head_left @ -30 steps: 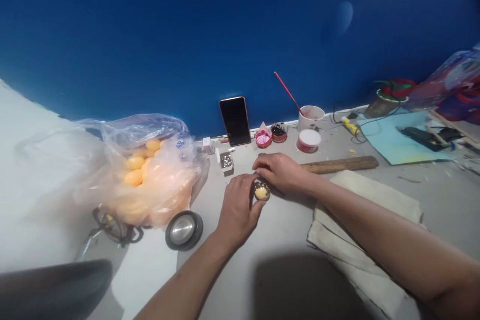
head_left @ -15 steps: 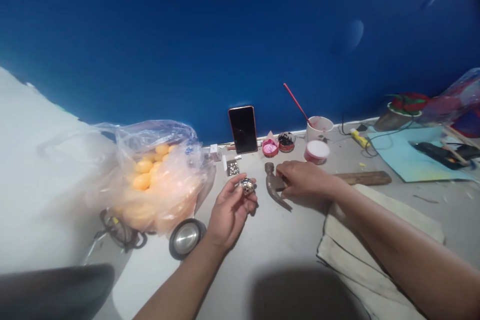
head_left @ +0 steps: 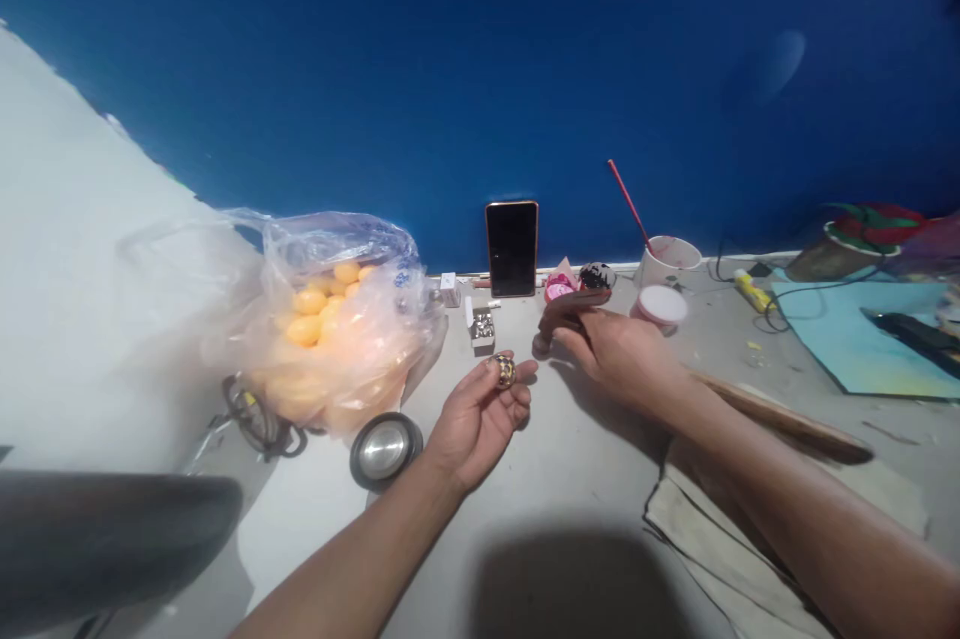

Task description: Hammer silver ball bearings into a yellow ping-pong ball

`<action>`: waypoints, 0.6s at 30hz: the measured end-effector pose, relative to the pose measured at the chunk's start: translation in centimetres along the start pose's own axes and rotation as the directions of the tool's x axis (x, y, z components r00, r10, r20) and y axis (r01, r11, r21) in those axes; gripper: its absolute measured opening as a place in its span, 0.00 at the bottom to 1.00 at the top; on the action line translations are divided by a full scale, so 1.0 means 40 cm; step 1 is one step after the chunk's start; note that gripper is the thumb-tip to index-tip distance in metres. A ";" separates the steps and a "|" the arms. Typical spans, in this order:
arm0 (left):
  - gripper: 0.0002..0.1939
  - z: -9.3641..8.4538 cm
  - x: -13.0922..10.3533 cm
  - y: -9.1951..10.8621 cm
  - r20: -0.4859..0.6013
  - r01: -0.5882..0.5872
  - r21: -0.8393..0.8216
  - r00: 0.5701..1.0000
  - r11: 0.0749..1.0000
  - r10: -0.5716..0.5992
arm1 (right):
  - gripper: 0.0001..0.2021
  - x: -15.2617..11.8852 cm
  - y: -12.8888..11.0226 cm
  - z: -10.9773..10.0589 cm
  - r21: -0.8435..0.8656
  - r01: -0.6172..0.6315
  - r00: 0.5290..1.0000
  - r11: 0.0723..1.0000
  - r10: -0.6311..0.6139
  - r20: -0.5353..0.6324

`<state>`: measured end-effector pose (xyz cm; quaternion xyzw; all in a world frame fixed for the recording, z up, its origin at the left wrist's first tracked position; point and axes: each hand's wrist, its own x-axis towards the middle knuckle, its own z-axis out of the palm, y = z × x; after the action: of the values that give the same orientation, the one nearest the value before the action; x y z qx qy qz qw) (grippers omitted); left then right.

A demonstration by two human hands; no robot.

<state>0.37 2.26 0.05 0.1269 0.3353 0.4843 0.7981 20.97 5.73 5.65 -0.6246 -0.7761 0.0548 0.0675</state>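
Between the fingertips of my left hand (head_left: pixel 480 419) sits a small ball (head_left: pixel 507 372), covered in shiny metal studs with yellowish gaps. My left palm faces up. To its right, my right hand (head_left: pixel 622 354) is closed around a claw hammer (head_left: pixel 577 304) close to its head. The hammer's face points down toward my left hand and its claw points away; the wooden handle (head_left: pixel 795 419) runs back beneath my right forearm. Just beyond my left hand stands a small open box (head_left: pixel 483 331) of shiny metal pieces, probably tacks.
A clear plastic bag (head_left: pixel 337 239) of yellow balls stands at left, beside a round black-rimmed metal lid (head_left: pixel 386 449). A phone (head_left: pixel 512 249) leans on the blue wall. Paint cups, a white cup (head_left: pixel 671 259) with a red stick, blue paper (head_left: pixel 847 349) and folded cloth (head_left: pixel 682 519) lie rightward.
My right hand has picked up the hammer and turned it, so the claw now points away and the face downward. My left hand still holds the ball, turned slightly. The view has shifted left.
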 end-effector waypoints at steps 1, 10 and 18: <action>0.11 0.001 0.000 0.002 0.005 0.014 -0.013 1.000 1.000 -0.014 | 0.21 -0.003 -0.002 0.000 -0.024 -0.027 0.999 0.999 0.026 -0.024; 0.15 0.013 -0.011 -0.002 0.092 0.020 -0.065 0.996 0.998 -0.014 | 0.26 -0.020 -0.023 -0.015 -0.116 -0.022 0.987 0.993 0.004 -0.160; 0.25 0.011 -0.012 -0.004 0.081 -0.257 0.348 0.966 0.902 0.244 | 0.25 -0.007 -0.008 0.009 -0.113 -0.010 0.993 0.994 -0.003 -0.118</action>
<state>0.63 1.80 0.51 0.3198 0.3839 0.5118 0.6989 20.68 5.38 5.34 -0.6309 -0.7716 -0.0263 0.0773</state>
